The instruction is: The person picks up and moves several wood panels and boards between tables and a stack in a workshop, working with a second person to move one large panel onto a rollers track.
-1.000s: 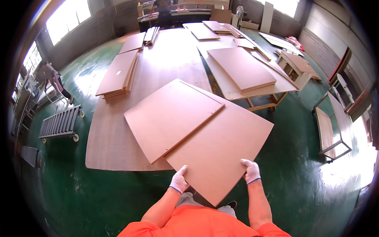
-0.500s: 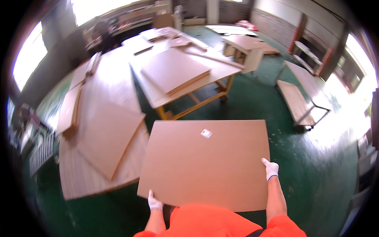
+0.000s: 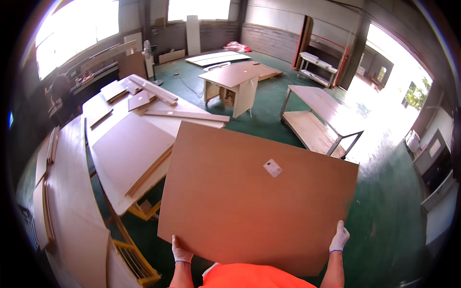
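A large flat brown board [image 3: 249, 206] with a small white label [image 3: 272, 168] on its face is held up in front of my orange top. Gripping its lower left edge is my left hand [image 3: 182, 250], in a white glove, thumb on the face and fingers hidden behind. My right hand [image 3: 340, 237], gloved the same way, clasps the right edge near its lower corner, thumb also on the face. The board tilts, its right side lower in view than its left.
To the left, a worktable [image 3: 126, 205] carries stacked panels [image 3: 137, 149] and strips. A long pale board surface [image 3: 72, 211] lies nearer, with a yellow frame [image 3: 134, 259] beside it. Ahead stand a wooden cabinet [image 3: 235, 89] and a two-level trolley [image 3: 317, 108]. The floor [image 3: 384, 216] is green.
My view has swung right, so the tables now sit farther left. The board has tilted and come closer in view, still held in both hands.
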### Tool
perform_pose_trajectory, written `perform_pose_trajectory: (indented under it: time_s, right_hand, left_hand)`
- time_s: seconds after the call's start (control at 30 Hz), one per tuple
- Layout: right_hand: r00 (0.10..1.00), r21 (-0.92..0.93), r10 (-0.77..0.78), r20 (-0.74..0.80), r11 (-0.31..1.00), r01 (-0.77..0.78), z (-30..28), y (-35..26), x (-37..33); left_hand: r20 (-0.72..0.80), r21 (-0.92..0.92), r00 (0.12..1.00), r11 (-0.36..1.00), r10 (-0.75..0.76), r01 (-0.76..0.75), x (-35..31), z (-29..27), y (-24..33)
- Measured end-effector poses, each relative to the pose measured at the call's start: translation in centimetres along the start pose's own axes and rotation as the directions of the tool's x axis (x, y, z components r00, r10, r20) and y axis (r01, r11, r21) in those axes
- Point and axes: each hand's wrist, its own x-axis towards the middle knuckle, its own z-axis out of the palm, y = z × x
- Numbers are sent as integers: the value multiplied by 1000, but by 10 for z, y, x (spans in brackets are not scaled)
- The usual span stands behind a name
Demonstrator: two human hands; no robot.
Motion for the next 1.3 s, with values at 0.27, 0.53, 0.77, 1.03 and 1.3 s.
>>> perform_pose_trajectory:
  time_s: [0.27,0.53,0.77,1.03,1.3]
  right_hand:
    - [911,300,184,-369,951,-71,51,77,91]
    - [948,76,165,-273,986,-150,211,100,321]
    - [984,-246,140,-111,955,-163,396,111,502]
    - [984,-527,169,57,842,-115,650,61,651]
    - [969,-539,162,186,841,-37,864,78,790]
  left_hand:
    - [170,244,979,967,-110,66,282,208,-61]
    - [-89,242,995,968,-51,71,457,328,-129]
    - [-267,315,959,949,93,-4,560,361,-161]
    - [-290,275,937,955,196,-114,759,376,-157]
    - [-374,345,860,913,347,-218,895,441,-181]
